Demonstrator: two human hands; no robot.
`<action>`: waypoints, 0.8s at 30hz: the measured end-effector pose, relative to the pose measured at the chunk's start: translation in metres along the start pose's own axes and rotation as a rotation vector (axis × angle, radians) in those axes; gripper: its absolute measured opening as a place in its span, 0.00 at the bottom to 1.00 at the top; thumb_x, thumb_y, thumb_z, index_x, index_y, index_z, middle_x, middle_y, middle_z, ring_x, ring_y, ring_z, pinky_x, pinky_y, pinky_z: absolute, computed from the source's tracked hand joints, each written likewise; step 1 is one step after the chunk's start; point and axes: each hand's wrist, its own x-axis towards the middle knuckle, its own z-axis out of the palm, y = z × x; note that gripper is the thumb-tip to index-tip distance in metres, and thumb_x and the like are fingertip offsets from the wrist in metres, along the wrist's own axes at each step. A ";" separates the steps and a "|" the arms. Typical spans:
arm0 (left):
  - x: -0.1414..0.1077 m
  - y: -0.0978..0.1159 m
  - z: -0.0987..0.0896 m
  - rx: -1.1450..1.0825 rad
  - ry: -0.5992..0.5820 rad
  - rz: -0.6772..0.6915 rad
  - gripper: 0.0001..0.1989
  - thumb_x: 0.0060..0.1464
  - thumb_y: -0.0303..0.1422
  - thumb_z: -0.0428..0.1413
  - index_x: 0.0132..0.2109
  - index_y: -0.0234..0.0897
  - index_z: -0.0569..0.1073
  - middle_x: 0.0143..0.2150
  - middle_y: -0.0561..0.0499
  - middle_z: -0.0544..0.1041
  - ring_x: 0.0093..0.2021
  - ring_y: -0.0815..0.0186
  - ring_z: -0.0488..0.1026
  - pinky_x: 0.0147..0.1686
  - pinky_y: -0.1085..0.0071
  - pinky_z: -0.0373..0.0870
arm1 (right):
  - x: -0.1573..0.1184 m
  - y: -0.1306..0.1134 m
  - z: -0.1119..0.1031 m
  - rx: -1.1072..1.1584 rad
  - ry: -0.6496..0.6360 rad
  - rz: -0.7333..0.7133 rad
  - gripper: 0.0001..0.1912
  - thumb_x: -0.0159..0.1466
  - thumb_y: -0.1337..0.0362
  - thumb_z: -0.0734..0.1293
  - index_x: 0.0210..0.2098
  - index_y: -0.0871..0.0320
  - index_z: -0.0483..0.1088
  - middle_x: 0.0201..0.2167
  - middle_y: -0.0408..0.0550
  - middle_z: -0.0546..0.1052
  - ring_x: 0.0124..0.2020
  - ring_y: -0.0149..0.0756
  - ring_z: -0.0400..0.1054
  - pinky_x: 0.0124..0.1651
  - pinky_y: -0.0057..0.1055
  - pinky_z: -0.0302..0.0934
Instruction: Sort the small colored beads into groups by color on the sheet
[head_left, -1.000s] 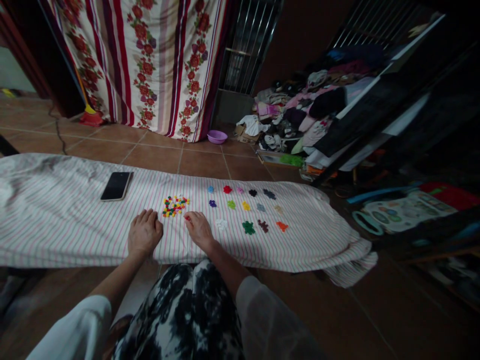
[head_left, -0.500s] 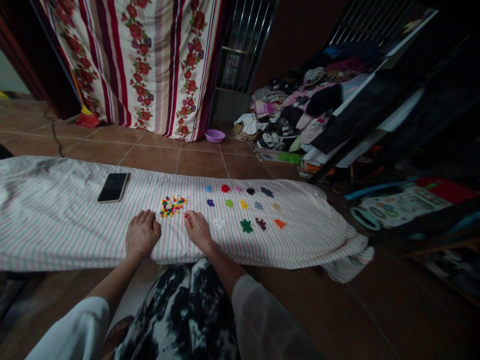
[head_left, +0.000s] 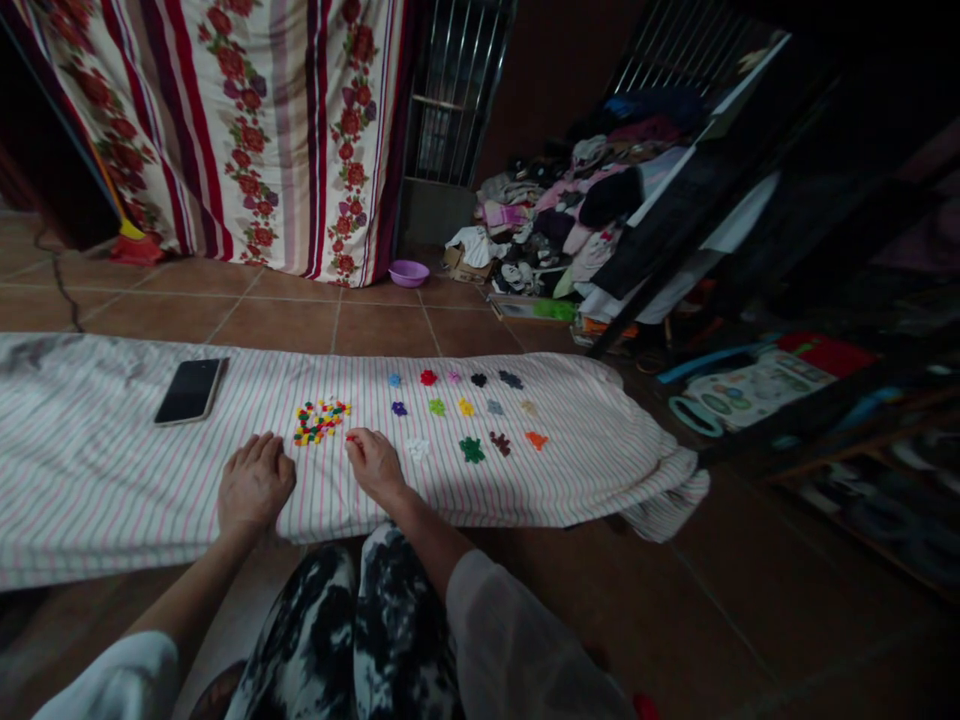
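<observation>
My left hand lies palm down on the striped cloth, its fingers stretched out and holding nothing. To its right, the thumb and fingers of my right hand pinch a small red piece, too small to make out its kind. Just beyond both hands is a mixed pile of tiny pieces in red, yellow, green and white. Single-colour heaps spread out to the right, among them white pieces, dark green pieces, brown pieces and orange pieces.
A phone lies on the cloth at the left. Farther back stand a floral curtain, a purple basin and a heap of clothes on the tiled floor. A shelf is at the right.
The view has swung a little to the right, so everything appears farther left. My hands stay at nearly the same spots on the cloth, the right still pinching the red piece.
</observation>
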 end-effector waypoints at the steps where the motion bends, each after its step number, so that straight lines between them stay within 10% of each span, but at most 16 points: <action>1: 0.000 0.000 0.000 -0.005 -0.003 -0.003 0.21 0.59 0.33 0.43 0.50 0.27 0.75 0.54 0.34 0.77 0.59 0.48 0.70 0.58 0.54 0.65 | 0.000 0.000 0.000 0.001 0.001 -0.001 0.11 0.70 0.65 0.59 0.46 0.55 0.71 0.40 0.48 0.80 0.42 0.37 0.72 0.48 0.31 0.63; 10: -0.001 -0.003 0.001 -0.036 -0.004 -0.001 0.21 0.58 0.34 0.43 0.51 0.31 0.74 0.54 0.36 0.76 0.59 0.48 0.70 0.57 0.53 0.65 | -0.018 0.005 -0.025 0.031 0.022 0.085 0.11 0.70 0.61 0.60 0.48 0.51 0.71 0.38 0.44 0.80 0.42 0.34 0.73 0.46 0.28 0.64; 24: -0.001 -0.004 0.003 -0.023 -0.014 0.002 0.21 0.57 0.35 0.43 0.50 0.32 0.73 0.54 0.36 0.76 0.58 0.49 0.70 0.58 0.52 0.66 | -0.034 0.075 -0.079 0.114 0.262 0.150 0.10 0.67 0.63 0.61 0.45 0.55 0.72 0.35 0.47 0.79 0.36 0.35 0.73 0.42 0.30 0.67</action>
